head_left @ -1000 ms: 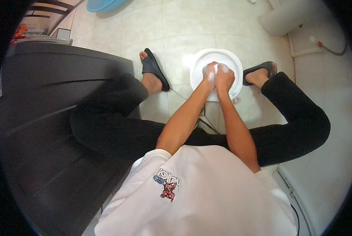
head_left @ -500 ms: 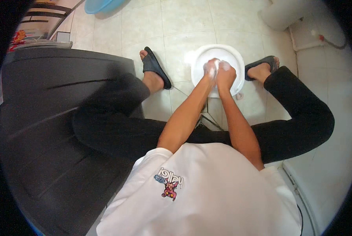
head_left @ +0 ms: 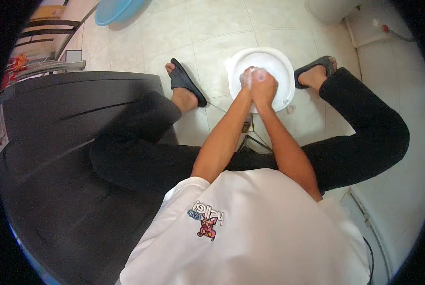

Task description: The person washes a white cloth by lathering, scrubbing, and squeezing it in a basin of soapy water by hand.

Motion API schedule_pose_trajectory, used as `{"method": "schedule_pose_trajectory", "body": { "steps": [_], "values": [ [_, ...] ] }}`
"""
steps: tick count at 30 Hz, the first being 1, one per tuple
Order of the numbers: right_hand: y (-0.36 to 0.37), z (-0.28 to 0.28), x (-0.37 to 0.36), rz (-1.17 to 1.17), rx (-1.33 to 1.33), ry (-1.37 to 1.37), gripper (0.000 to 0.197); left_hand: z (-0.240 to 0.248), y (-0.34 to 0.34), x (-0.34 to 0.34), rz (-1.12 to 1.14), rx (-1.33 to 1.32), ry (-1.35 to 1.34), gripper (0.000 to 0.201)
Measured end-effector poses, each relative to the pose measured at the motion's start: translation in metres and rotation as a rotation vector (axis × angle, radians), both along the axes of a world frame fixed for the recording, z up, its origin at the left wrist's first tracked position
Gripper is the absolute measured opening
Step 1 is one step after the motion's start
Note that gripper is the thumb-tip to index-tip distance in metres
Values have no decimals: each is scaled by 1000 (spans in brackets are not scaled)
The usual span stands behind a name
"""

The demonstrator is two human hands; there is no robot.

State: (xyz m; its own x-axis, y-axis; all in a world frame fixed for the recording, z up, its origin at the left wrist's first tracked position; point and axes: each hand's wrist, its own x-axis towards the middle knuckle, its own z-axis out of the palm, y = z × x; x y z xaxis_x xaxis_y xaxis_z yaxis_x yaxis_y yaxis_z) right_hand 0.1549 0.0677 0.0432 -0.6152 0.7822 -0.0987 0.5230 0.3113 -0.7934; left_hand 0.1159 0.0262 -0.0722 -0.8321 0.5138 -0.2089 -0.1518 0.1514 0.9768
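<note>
On cream floor tiles (head_left: 212, 50), a round white plastic basin (head_left: 285, 78), mouth upward, nearly as long as wide, our foamy left hand (head_left: 246, 79) and right hand (head_left: 264, 85) pressed together over it, fingers curled, whether around something we cannot tell

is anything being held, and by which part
Cannot be told: the left hand and right hand, foam on both, are together over the white basin, hiding anything between them.
</note>
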Motion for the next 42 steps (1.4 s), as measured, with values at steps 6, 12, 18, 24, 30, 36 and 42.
{"method": "schedule_pose_trajectory", "body": {
  "steps": [6, 12, 18, 24, 30, 36, 42],
  "values": [
    [12, -6, -2, -14, -37, -80, 23, 27, 11, 2, 334, 249, -932, 20],
    [75, -47, 5, -185, -57, -217, 35, 100, 16, -27, 49, -128, -686, 29],
    [72, -44, 10, -257, -101, -181, 44, 50, -1, -58, -208, -426, -438, 58],
    [79, -33, 9, -158, -148, -195, 45, 66, 0, -48, -139, -713, 170, 40],
    [71, -22, 10, -8, -107, -48, 37, 91, -21, -81, -193, -546, 266, 37],
    [64, -41, 22, 166, -102, -393, 30, 92, -38, -97, -416, -767, -34, 33],
    [64, -46, 24, 94, -81, -393, 31, 90, -31, -97, -310, -847, -367, 59]
  ]
}}
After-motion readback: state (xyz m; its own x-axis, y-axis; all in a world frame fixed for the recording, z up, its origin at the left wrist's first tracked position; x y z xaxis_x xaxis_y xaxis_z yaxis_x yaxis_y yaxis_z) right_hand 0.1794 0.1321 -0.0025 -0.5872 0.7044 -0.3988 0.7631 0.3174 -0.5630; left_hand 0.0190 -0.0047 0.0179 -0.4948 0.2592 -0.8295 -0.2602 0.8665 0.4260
